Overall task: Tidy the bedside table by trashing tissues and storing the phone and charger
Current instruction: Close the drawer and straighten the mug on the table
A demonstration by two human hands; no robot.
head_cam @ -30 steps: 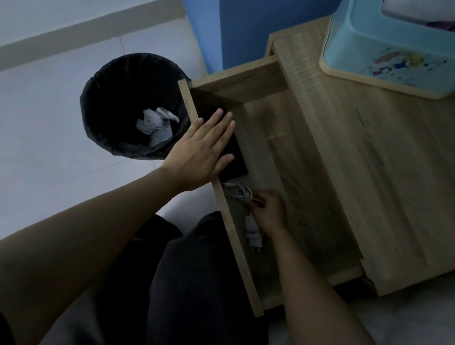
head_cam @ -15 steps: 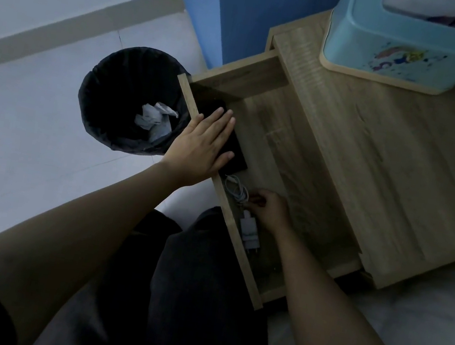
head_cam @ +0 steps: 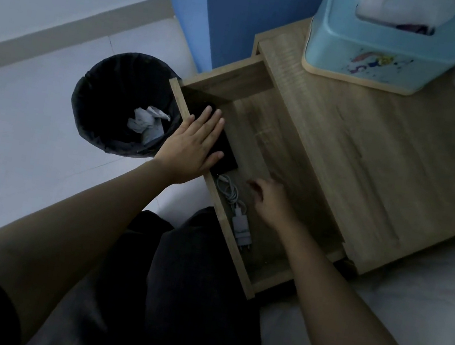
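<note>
Phone (head_cam: 225,154) lay flat under left hand (head_cam: 191,148), fingers extended; charger (head_cam: 238,219) sat just beside in drawer (head_cam: 268,281). Right hand (head_cam: 272,201) hovered empty, fingers loose. Tuck cable clear (snag risk), then push shut squarely.

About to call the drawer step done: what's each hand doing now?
Left hand: open, flat on the phone.
Right hand: open, empty, beside the charger.

Wooden bedside table (head_cam: 388,157) (blue tissue box (head_cam: 383,44) atop)
</note>
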